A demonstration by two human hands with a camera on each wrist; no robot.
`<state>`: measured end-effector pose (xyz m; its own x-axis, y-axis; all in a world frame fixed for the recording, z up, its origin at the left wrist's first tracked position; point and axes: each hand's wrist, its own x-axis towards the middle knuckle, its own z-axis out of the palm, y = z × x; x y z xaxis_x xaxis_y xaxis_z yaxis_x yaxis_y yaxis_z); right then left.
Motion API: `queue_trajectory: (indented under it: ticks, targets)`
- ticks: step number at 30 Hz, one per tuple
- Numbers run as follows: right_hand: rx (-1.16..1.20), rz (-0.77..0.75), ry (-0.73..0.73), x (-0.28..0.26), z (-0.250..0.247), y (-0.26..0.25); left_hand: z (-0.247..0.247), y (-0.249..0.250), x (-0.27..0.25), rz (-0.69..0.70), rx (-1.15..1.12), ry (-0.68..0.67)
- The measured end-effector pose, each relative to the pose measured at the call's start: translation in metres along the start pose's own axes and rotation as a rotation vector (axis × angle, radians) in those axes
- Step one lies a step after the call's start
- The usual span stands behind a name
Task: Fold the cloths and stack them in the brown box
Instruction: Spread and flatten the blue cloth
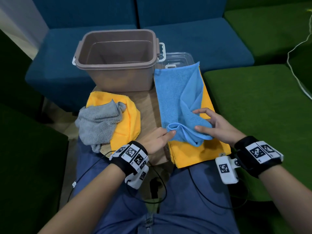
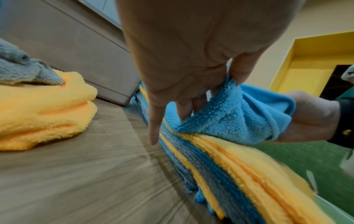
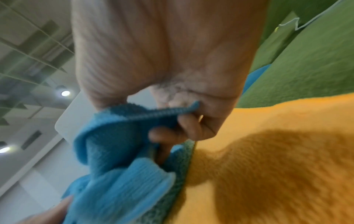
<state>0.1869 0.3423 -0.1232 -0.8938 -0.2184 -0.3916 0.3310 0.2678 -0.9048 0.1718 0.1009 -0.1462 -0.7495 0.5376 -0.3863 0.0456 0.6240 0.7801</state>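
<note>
The soft, light blue microfibre cloth (image 1: pixel 177 98) — lying atop the flat stack of orange and blue cloths (image 1: pixel 207 149) beside the empty brown plastic box (image 1: pixel 116 65) — is pinched at its bunched near edge by the left hand (image 1: pixel 158 139) and right hand (image 1: pixel 217 127); being limp, it is judged best held by the corners.

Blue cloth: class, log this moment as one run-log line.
blue cloth: atop pile, near end lifted | left hand: pinching | right hand: gripping | box: empty

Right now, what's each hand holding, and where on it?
Both grip the blue cloth at its near end: left hand pinches the near-left edge, right hand the bunched near-right part.
</note>
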Motion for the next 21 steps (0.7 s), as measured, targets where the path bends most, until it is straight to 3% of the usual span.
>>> queue_trajectory:
  ticks: [3, 8, 13, 16, 18, 21]
  targets:
    - [-0.012, -0.019, 0.078, 0.003, 0.0, -0.005, -0.001, -0.002, 0.001, -0.007, 0.003, 0.012]
    - [-0.124, -0.112, 0.378, 0.007, -0.007, -0.007, -0.002, -0.004, 0.002, 0.021, -0.009, 0.016]
    - [-0.361, -0.026, 0.575, -0.004, -0.032, -0.006, -0.004, 0.004, -0.004, 0.258, 0.205, -0.036]
    - [-0.442, 0.058, 0.589, -0.017, -0.038, -0.006, 0.001, 0.004, -0.004, 0.427, 0.337, 0.058]
    - [-0.518, 0.176, 0.487, -0.024, -0.034, -0.003, 0.007, 0.004, -0.005, 0.481, 0.348, 0.122]
    - [-0.651, 0.306, 0.319, -0.031, -0.026, 0.009, 0.017, 0.004, -0.007, 0.466, 0.319, 0.047]
